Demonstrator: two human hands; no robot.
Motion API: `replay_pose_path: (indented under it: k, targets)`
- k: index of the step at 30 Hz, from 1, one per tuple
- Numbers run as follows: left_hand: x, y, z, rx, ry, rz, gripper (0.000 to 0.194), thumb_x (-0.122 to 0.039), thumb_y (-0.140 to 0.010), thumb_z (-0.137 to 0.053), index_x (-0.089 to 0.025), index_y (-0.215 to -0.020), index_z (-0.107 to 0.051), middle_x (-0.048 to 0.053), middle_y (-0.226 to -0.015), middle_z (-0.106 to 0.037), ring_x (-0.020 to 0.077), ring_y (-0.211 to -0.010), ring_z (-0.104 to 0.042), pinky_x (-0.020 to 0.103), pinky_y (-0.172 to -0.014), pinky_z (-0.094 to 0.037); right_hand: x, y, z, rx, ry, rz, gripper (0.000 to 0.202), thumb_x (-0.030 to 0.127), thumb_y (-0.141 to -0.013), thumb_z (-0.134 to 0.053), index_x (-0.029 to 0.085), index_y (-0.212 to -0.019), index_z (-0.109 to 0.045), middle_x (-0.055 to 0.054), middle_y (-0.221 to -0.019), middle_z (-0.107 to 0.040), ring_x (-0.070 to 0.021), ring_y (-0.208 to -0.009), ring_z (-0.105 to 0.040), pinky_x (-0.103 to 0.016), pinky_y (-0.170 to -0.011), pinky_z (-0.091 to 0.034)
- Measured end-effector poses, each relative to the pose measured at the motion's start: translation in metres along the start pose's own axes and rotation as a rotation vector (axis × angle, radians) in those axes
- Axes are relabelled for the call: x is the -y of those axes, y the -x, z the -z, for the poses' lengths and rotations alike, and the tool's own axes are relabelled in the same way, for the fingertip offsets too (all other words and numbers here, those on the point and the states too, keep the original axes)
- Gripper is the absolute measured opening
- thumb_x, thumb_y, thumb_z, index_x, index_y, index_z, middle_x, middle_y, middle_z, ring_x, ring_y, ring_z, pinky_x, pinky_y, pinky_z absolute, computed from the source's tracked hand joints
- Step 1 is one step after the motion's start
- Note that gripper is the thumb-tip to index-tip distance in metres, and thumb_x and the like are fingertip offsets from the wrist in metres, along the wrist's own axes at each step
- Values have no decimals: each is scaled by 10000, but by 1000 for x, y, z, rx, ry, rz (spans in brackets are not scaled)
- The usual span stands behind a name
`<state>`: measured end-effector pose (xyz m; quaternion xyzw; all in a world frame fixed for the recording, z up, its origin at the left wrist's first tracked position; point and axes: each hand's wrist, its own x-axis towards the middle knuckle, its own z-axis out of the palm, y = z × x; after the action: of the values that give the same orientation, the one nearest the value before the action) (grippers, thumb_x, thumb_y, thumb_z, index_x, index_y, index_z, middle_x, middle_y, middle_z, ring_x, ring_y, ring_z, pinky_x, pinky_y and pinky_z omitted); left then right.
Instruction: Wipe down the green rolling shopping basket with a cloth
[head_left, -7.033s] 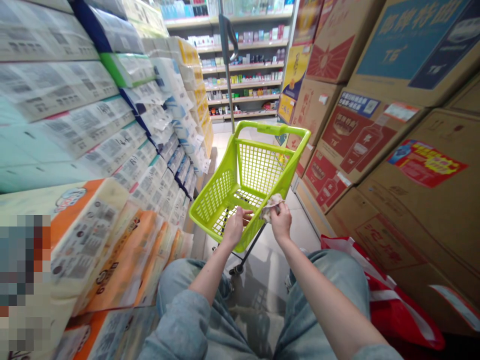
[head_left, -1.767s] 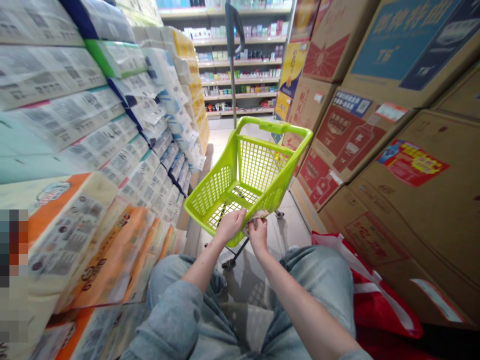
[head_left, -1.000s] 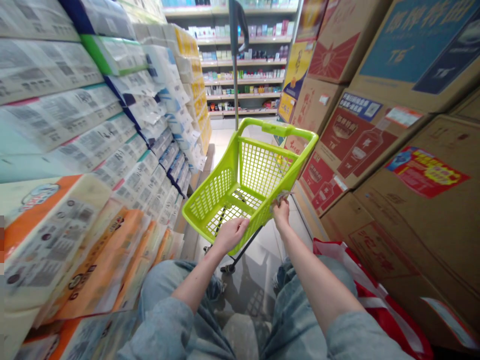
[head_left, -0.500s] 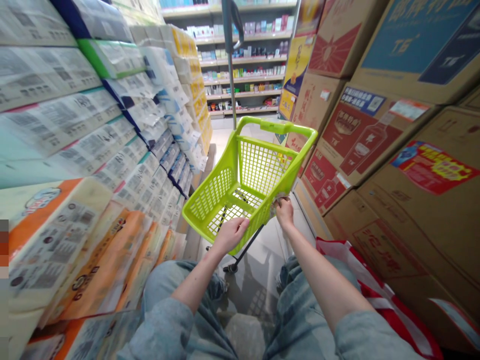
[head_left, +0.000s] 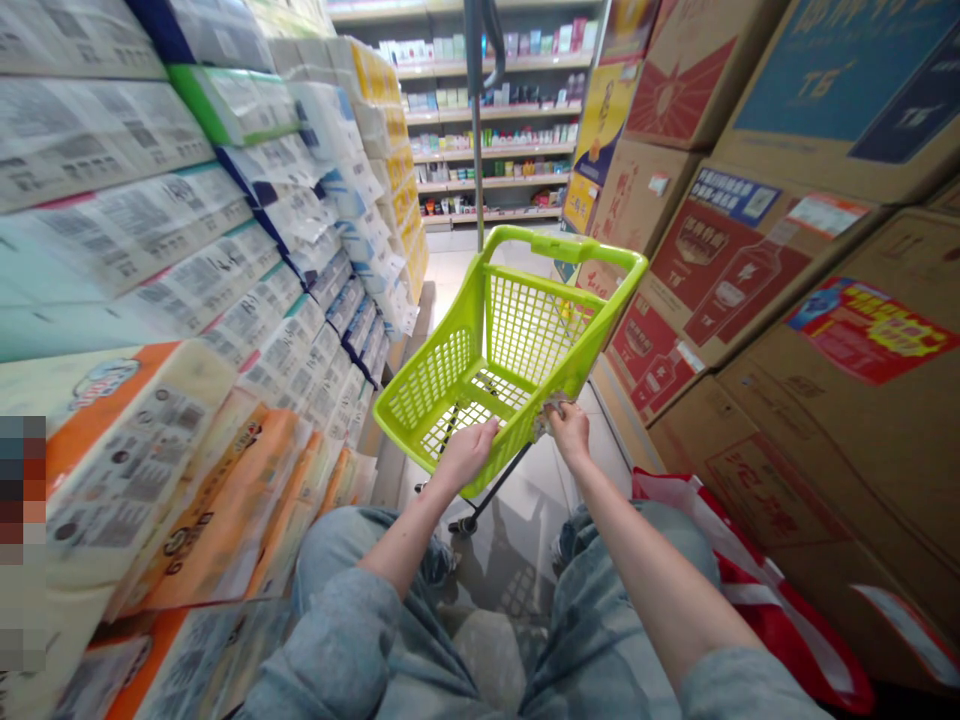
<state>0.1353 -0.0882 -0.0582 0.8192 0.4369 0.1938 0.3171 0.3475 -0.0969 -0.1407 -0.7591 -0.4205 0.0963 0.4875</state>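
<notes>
A lime-green shopping cart basket (head_left: 469,400) with lattice walls stands tilted in the aisle before me, its handle at the far upper right. My left hand (head_left: 469,452) is closed over the basket's near rim, thumb along the edge. Against the basket's outer right side, my right hand (head_left: 568,432) pinches a crumpled greyish cloth or wipe (head_left: 549,412), pressed to the green plastic. The cart's dark legs and a wheel (head_left: 463,525) show below the basket.
Stacked tissue packs (head_left: 217,250) line the left, orange ones (head_left: 217,500) nearest. Cardboard cartons (head_left: 750,270) rise on the right. A red and white bag (head_left: 780,600) lies by my right leg. Stocked shelves (head_left: 495,150) and a grey pole (head_left: 478,160) stand ahead.
My right hand has shifted slightly left along the basket's side with the cloth. The view has moved a little, so the basket appears slightly further right and higher. My left hand stays on the rim.
</notes>
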Motion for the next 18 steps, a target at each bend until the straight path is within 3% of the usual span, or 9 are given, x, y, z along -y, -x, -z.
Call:
replay_pose_path:
  k: [5, 9, 18]
  targets:
    - [-2, -3, -4, -18, -7, -20, 589, -466, -941, -157, -193, -842, -670, 60, -849, -691, 186, -809, -610, 258, -704, -395, 13, 56, -23, 13, -122, -23, 280, 386, -771, -413, 224, -545, -443, -65, -704, -557, -193, -725, -514, -308, -708, -417]
    - [-2, -5, -7, -53, 24, -38, 579, -439, -942, -161, -178, -863, -672, 74, -910, -686, 188, -865, -606, 273, -773, -413, 15, 80, -30, 38, -162, -49, 270, 364, -756, -422, 228, -523, -445, -73, -709, -573, -208, -760, -526, -326, -735, -424]
    - [1, -5, -10, -106, 154, -32, 556, -437, -941, -194, -166, -895, -677, 71, -922, -691, 179, -855, -618, 291, -791, -455, 11, 114, -50, 105, -194, -168, 246, 371, -694, -459, 231, -497, -506, -22, -477, -551, -189, -501, -499, -287, -501, -399]
